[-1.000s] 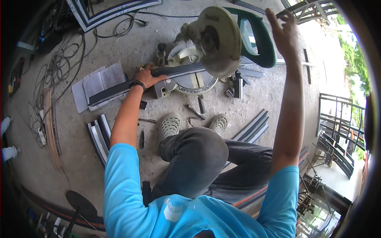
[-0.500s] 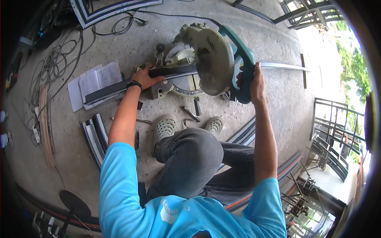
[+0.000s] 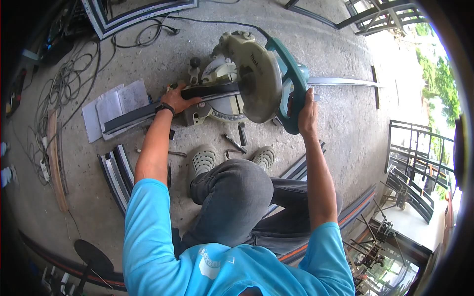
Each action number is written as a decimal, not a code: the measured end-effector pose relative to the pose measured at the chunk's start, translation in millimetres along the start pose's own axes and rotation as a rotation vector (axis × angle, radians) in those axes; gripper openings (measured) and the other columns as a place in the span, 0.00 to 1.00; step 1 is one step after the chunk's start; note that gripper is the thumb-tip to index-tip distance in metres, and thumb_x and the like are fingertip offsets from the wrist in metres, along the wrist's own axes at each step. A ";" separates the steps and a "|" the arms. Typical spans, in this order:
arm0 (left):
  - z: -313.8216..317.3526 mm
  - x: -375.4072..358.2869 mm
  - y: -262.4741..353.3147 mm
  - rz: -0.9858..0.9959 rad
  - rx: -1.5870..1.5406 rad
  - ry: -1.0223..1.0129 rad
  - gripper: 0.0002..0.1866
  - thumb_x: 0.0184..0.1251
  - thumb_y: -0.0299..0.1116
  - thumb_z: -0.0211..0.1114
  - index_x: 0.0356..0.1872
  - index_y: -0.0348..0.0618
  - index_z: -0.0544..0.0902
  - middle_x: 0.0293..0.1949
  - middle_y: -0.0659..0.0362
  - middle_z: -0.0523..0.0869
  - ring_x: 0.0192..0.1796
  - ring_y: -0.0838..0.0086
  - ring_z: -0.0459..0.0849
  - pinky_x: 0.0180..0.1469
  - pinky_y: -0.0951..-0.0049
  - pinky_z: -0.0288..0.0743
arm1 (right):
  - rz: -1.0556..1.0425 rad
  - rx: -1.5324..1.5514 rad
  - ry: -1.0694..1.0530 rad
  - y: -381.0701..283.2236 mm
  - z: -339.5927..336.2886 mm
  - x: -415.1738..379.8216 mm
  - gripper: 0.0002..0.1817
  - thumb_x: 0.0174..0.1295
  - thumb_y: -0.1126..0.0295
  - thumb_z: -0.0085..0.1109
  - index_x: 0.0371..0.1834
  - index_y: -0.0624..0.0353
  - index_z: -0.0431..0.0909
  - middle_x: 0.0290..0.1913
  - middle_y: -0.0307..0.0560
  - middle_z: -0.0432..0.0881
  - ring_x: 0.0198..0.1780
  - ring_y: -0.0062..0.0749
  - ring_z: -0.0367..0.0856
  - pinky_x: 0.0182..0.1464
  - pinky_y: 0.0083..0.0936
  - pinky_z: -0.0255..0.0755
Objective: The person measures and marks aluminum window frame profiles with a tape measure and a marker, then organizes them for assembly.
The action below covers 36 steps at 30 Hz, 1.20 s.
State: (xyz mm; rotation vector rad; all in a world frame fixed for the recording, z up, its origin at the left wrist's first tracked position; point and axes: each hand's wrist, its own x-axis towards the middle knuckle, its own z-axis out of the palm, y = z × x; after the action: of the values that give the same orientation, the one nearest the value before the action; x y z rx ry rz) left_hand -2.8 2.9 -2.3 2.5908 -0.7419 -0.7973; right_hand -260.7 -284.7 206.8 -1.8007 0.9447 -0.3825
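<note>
A green and beige miter saw point(image 3: 257, 74) stands on the concrete floor in front of my feet. My right hand point(image 3: 307, 116) is wrapped round its green handle point(image 3: 295, 84). Across the saw's base point(image 3: 224, 106) lies a long dark metal profile point(image 3: 131, 118), reaching out to the left over some papers. My left hand point(image 3: 176, 98) presses on this profile at the left side of the base, thumb stretched along it towards the blade guard. The blade's lower edge is hidden behind the guard.
Tangled cables point(image 3: 66, 81) and a wooden strip point(image 3: 57, 163) lie on the left. Paper sheets point(image 3: 106, 106) are under the profile. Cut profiles point(image 3: 116, 172) and small offcuts point(image 3: 242, 133) lie near my shoes point(image 3: 203, 159). Metal frames point(image 3: 419, 153) stand at the right.
The saw head and my right hand on its handle have moved slightly down and left. My left hand stays on the profile. The whole view has shifted a little.
</note>
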 end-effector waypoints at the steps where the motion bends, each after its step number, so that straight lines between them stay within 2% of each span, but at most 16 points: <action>1: 0.2 1.1 -0.4 0.001 0.016 0.018 0.61 0.45 0.82 0.69 0.76 0.51 0.72 0.66 0.47 0.83 0.69 0.53 0.81 0.71 0.55 0.76 | -0.003 0.004 -0.003 1.0 -0.5 1.2 0.44 0.80 0.33 0.28 0.43 0.67 0.82 0.26 0.45 0.82 0.24 0.27 0.79 0.29 0.27 0.72; 4: -5.7 -0.7 0.6 0.003 -0.052 -0.053 0.58 0.45 0.83 0.69 0.76 0.57 0.72 0.68 0.40 0.80 0.76 0.44 0.71 0.75 0.51 0.70 | -0.007 0.018 -0.012 4.7 -0.1 1.4 0.44 0.80 0.33 0.28 0.43 0.67 0.82 0.26 0.46 0.82 0.24 0.27 0.79 0.29 0.27 0.72; 7: -4.4 1.4 -0.5 0.001 -0.065 -0.070 0.58 0.44 0.83 0.69 0.76 0.59 0.72 0.69 0.40 0.79 0.76 0.43 0.70 0.75 0.50 0.70 | -0.009 0.033 -0.011 5.8 -0.2 2.0 0.44 0.80 0.33 0.28 0.43 0.67 0.82 0.26 0.45 0.82 0.24 0.27 0.79 0.29 0.27 0.72; 18: 2.7 4.4 -3.3 0.016 -0.039 -0.023 0.59 0.45 0.82 0.69 0.77 0.57 0.71 0.69 0.43 0.80 0.76 0.44 0.71 0.75 0.51 0.70 | -0.022 -0.002 -0.006 -1.1 0.9 -3.5 0.45 0.80 0.33 0.28 0.41 0.67 0.83 0.25 0.45 0.82 0.23 0.27 0.80 0.28 0.27 0.72; 25: -7.7 -2.2 4.8 0.023 -0.053 -0.046 0.58 0.47 0.81 0.69 0.77 0.54 0.71 0.69 0.44 0.80 0.75 0.45 0.72 0.75 0.52 0.69 | -0.013 0.025 0.006 23.3 -0.2 1.7 0.44 0.81 0.34 0.29 0.41 0.68 0.83 0.25 0.45 0.82 0.24 0.27 0.79 0.29 0.28 0.73; 27: 2.3 4.6 -3.1 0.092 -0.014 0.037 0.59 0.45 0.82 0.68 0.76 0.55 0.73 0.66 0.45 0.83 0.69 0.49 0.80 0.70 0.53 0.75 | 0.022 0.125 0.032 25.7 3.5 -2.1 0.41 0.81 0.36 0.33 0.41 0.67 0.83 0.25 0.44 0.81 0.24 0.26 0.78 0.29 0.28 0.73; 31: 2.2 3.1 -2.0 0.069 -0.065 0.028 0.57 0.46 0.79 0.71 0.75 0.52 0.74 0.65 0.39 0.82 0.69 0.46 0.79 0.69 0.51 0.74 | -0.008 0.140 0.044 44.9 5.3 -3.9 0.39 0.82 0.38 0.35 0.44 0.66 0.83 0.27 0.45 0.82 0.25 0.26 0.79 0.30 0.27 0.73; 33: 16.2 17.1 -16.6 0.150 -0.109 0.048 0.58 0.47 0.78 0.71 0.74 0.46 0.75 0.62 0.35 0.83 0.68 0.43 0.79 0.70 0.52 0.73 | -0.059 0.175 0.063 56.0 9.1 -6.3 0.37 0.82 0.39 0.35 0.42 0.64 0.82 0.27 0.45 0.82 0.27 0.26 0.79 0.31 0.27 0.73; 35: 19.9 23.6 -20.9 0.195 -0.131 0.031 0.57 0.48 0.77 0.72 0.73 0.43 0.75 0.62 0.35 0.82 0.68 0.41 0.79 0.68 0.50 0.73 | -0.083 0.118 0.068 56.0 8.8 -13.3 0.37 0.82 0.40 0.36 0.42 0.67 0.80 0.27 0.47 0.82 0.27 0.31 0.79 0.34 0.33 0.74; 36: 21.8 25.0 -22.8 0.199 -0.133 0.041 0.57 0.49 0.76 0.73 0.72 0.41 0.76 0.62 0.35 0.83 0.67 0.41 0.79 0.68 0.50 0.74 | -0.106 0.067 0.074 59.8 9.0 -12.2 0.37 0.82 0.40 0.34 0.41 0.68 0.79 0.27 0.53 0.82 0.29 0.39 0.80 0.37 0.37 0.74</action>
State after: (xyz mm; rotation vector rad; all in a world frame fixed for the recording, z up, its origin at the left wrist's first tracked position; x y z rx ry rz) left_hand 10.6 3.8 -40.2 2.3640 -0.8872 -0.7060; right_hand -288.1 -279.9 151.8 -1.7903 0.8790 -0.5446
